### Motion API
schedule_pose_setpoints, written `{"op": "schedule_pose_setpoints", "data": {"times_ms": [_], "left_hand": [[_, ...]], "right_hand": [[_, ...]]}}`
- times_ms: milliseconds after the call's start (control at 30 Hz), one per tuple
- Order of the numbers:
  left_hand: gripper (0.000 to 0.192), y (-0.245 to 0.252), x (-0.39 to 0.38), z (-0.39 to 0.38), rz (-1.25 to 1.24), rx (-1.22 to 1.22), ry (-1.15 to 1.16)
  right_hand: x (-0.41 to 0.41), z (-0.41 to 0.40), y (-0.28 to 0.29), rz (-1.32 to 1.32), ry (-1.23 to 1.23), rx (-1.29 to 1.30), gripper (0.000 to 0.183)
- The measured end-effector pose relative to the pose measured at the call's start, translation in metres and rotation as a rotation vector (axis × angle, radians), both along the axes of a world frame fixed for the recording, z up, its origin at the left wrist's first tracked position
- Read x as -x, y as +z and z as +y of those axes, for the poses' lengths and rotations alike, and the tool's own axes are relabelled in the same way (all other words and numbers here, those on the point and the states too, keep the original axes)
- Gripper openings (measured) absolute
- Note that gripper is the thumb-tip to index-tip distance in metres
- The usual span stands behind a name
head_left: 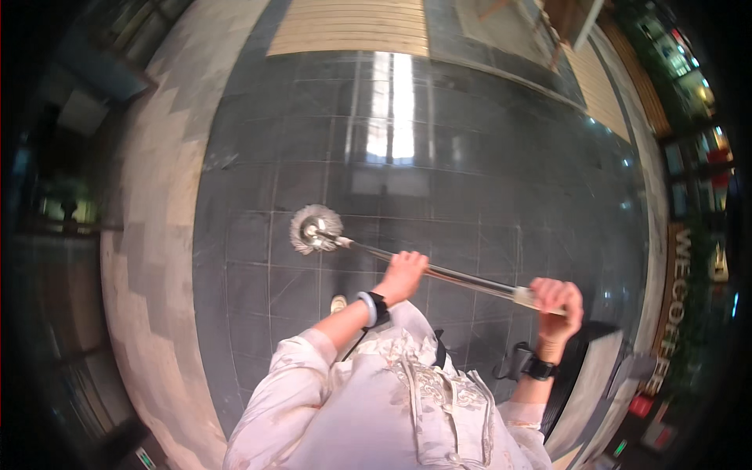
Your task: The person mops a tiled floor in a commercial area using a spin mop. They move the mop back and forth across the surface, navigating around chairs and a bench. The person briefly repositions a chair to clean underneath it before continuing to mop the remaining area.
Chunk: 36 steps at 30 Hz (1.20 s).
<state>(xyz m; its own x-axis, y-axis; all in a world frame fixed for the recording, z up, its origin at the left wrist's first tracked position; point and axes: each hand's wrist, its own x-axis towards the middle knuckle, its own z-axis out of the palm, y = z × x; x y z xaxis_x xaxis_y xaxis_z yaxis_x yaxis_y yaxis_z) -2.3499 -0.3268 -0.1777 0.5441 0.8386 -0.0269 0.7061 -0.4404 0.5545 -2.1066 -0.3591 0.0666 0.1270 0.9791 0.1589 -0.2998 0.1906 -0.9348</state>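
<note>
A round string mop head (316, 229), white with a shiny disc at its centre, rests on the dark tiled floor (399, 194) ahead of me and to the left. From it a metal mop handle (470, 281) slants back to the right across my body. My left hand (404, 276) is wrapped around the middle of the handle, below a pale bracelet and a black wristband. At the light-coloured grip on the handle's upper end, my right hand (558, 305) is closed; a black watch sits on that wrist.
Pale wood-look flooring (158, 235) borders the dark tiles on the left. A slatted wooden panel (349, 26) lies at the far side. A dark box-like object (587, 376) with a light side stands by my right arm. My shoe (338, 304) shows below the left forearm.
</note>
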Motion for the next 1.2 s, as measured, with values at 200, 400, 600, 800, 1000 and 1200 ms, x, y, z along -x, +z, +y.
{"op": "schedule_pose_setpoints", "data": {"times_ms": [200,400,600,800,1000,1200], "left_hand": [[0.068,-0.044,0.172,-0.015,0.255,0.265,0.444],[0.096,-0.055,0.219,-0.036,0.497,0.598,0.501],[0.094,-0.016,0.126,-0.056,0.206,0.320,0.138],[0.060,0.024,0.050,-0.054,-0.407,0.196,-0.205],[0.049,0.018,0.067,-0.073,-0.303,0.205,-0.098],[0.040,-0.007,0.195,-0.102,-0.148,0.209,0.147]], "right_hand": [[0.140,0.018,-0.086,0.002,0.388,0.331,0.024],[0.171,-0.012,-0.124,0.077,0.538,0.422,0.023],[0.106,-0.030,-0.010,-0.200,0.243,0.262,0.032],[0.060,-0.054,0.066,0.058,-0.050,-0.063,0.045],[0.061,-0.061,0.052,-0.043,0.058,-0.108,0.042],[0.173,-0.059,-0.010,0.156,0.250,0.059,0.038]]}}
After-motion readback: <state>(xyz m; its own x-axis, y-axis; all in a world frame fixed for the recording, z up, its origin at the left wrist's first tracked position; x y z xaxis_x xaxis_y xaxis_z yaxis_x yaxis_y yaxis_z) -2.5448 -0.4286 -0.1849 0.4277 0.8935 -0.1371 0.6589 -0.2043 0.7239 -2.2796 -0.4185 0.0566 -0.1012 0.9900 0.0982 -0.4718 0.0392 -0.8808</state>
